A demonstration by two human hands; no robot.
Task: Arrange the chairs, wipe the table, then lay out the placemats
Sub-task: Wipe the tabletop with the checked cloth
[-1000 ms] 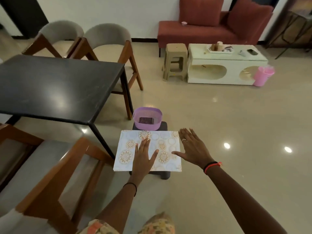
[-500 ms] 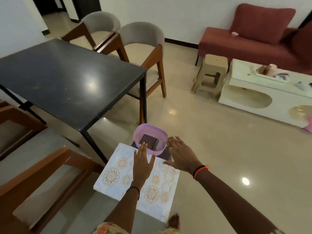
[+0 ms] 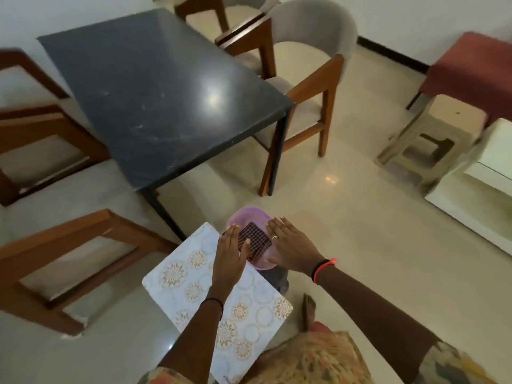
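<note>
A glossy cream tiled floor (image 3: 360,217) fills the room. Nearest the person, a white rectangular placemat with gold floral rounds (image 3: 194,273) lies flat on a small dark stool (image 3: 277,278), overhanging it toward the viewer. Both forearms reach forward over it. The left hand (image 3: 228,256), a thin black band at its wrist, is flat with straight fingers over the placemat's far edge, its fingertips reaching a round purple plastic basket (image 3: 243,214); whether it touches either cannot be told. The right hand (image 3: 291,245), wearing a ring and red and black wristbands, is spread palm down over the basket's right side, apart from the left and holding nothing. A dark checked cloth (image 3: 257,239) lies in the basket between the hands. Beyond stands a black stone-topped bench (image 3: 155,92) on thin black legs, with a wooden-framed grey-cushioned chair (image 3: 69,245) near left and another wooden chair with a curved grey back (image 3: 313,51) far right. Further right are a beige plastic stool (image 3: 435,128) and a red sofa (image 3: 471,65).
</note>
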